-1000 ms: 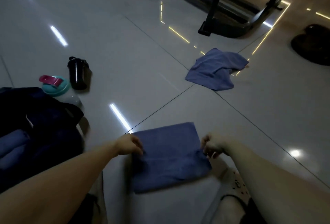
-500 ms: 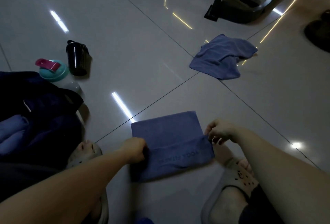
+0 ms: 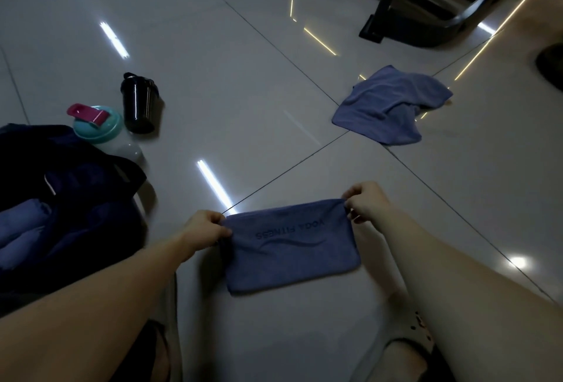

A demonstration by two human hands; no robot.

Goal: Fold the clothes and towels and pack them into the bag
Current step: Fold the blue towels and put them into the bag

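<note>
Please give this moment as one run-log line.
step: fold | left hand: pinches folded towel left corner | right hand: pinches right corner | second towel: crumpled, floor | bag: open

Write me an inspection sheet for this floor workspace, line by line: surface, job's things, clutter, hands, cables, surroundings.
Surface: glossy tiled floor, with light streaks reflected in it.
Job's things: folded towel lying flat, lettering up; crumpled towel farther off, unfolded; dark bag open at the left, with blue rolled cloth inside.
Clutter: black shaker cup and teal-lidded bottle on the floor beside the bag.
Hands: left hand pinches the folded towel's far left corner; right hand pinches its far right corner.
Cables: nothing seen.
Surroundings: black machine frame at the far side.
</note>
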